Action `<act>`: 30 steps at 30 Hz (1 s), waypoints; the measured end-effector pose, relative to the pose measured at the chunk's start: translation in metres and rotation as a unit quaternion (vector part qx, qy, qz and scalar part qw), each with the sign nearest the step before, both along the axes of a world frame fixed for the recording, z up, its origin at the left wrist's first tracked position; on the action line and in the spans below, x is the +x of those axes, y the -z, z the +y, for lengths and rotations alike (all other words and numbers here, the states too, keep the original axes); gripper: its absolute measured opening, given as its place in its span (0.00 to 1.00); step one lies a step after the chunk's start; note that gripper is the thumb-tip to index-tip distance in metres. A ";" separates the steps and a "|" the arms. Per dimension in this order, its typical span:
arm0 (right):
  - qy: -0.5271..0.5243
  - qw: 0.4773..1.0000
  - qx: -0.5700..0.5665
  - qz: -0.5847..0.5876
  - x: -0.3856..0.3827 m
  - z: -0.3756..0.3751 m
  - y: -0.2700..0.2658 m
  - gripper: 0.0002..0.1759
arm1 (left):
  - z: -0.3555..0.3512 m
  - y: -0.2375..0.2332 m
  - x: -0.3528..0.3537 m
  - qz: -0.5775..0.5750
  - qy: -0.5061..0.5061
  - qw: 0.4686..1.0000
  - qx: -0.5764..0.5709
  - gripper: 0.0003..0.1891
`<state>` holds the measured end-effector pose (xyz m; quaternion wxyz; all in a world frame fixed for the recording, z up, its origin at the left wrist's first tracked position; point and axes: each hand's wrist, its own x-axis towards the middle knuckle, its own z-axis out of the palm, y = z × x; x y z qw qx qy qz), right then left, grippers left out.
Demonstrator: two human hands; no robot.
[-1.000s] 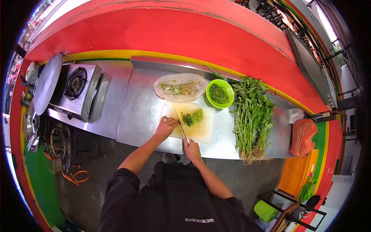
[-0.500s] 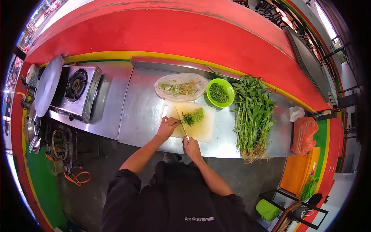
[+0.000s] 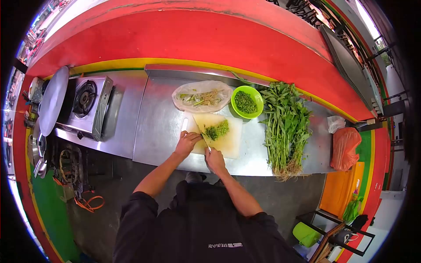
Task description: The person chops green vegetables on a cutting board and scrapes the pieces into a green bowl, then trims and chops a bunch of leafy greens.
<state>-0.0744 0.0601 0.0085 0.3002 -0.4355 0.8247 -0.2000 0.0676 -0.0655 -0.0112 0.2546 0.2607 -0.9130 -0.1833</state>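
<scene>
Knife [image 3: 202,136] in right hand [image 3: 214,159], chopped greens [image 3: 217,130] just beyond.

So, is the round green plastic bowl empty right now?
No, the round green plastic bowl holds a heap of finely chopped greens, beside the pale rectangular cutting board.

A single short line of white lettering [image 3: 225,245] is printed on the person's dark garment [image 3: 193,228], at the near edge of the scene, just right of the middle. It is seen upside down and is too small and blurred for its letters to be made out. No other text, label, brand, number or sign can be read.
</scene>
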 end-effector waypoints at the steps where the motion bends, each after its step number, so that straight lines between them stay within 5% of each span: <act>1: 0.020 1.000 -0.001 -0.018 0.002 0.001 -0.005 0.26 | 0.000 -0.001 0.000 -0.002 -0.001 1.000 -0.012 0.10; 30: 0.048 0.998 0.010 -0.044 0.014 0.026 -0.006 0.27 | -0.003 0.001 -0.001 0.010 0.005 1.000 -0.014 0.10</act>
